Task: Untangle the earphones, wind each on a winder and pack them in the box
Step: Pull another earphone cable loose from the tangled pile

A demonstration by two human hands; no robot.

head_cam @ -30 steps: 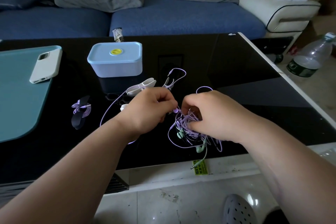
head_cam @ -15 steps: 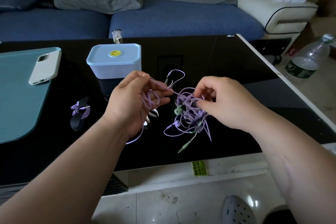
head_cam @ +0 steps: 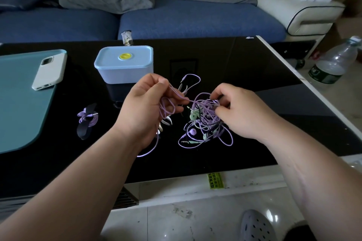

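The tangle of earphones (head_cam: 205, 123) sits just right of the frame's centre, a knot of lilac cord with pale green and purple buds poking out. It is held low over the black tabletop (head_cam: 244, 60), and its lower loops and a plug look to be resting on the surface.

From where I stand, the worry is the strand (head_cam: 182, 100) stretched between the two hands. Pull it hard and the knot will likely cinch tighter rather than open, and thin cord like this could strain at a bud or plug. A slack loop could also snag on the white winders (head_cam: 166, 122) lying just beneath the left hand.

The left hand (head_cam: 145, 107), centre of frame, has its fingers (head_cam: 156, 82) curled round a few loose lilac loops, with one length trailing down past the wrist. The right hand (head_cam: 242, 111) pinches into the top of the knot, its fingers (head_cam: 221, 89) bent close and picking at the cords.

Further out, the pale blue box (head_cam: 125, 64) stands with its lid on, above and left of the hands. One earphone already wound on a dark winder (head_cam: 87, 121) lies to the left. Another lilac cord (head_cam: 193, 78) lies just above the hands. A white phone (head_cam: 49, 71) rests on a teal mat (head_cam: 17, 103) at the left edge.
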